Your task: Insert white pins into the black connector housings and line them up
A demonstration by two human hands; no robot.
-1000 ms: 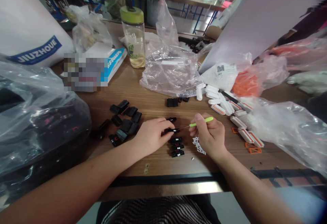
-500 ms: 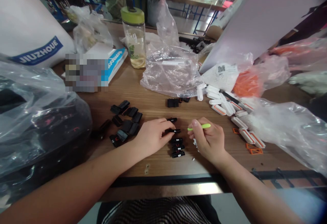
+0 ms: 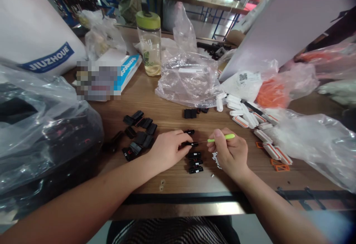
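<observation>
Between thumb and fingers, my left hand (image 3: 171, 148) grips a small black plastic part (image 3: 192, 144) low over the table. My right hand (image 3: 230, 150) is closed round a thin tool with a lime-green handle (image 3: 222, 138), held like a pen. Its slender metal shaft (image 3: 200, 142) points left and reaches the black part; whether the tip touches cannot be made out. Another black part (image 3: 189, 131) lies just beyond, and several more with white dots (image 3: 196, 162) are lined up nearer me. Tiny white pieces (image 3: 217, 160) lie beside and partly under my right hand.
Black blocks (image 3: 141, 138) lie loosely left of my left hand. White pieces with orange strips (image 3: 244, 116) and orange frames (image 3: 281, 167) are on the right. A clear plastic bag (image 3: 187, 82), a green-lidded bottle (image 3: 149, 43) and a large bag of black parts (image 3: 47, 136) stand around.
My right hand's tool now has its shaft visible, extending left to the black part in my left hand. The whole view has shifted slightly.
</observation>
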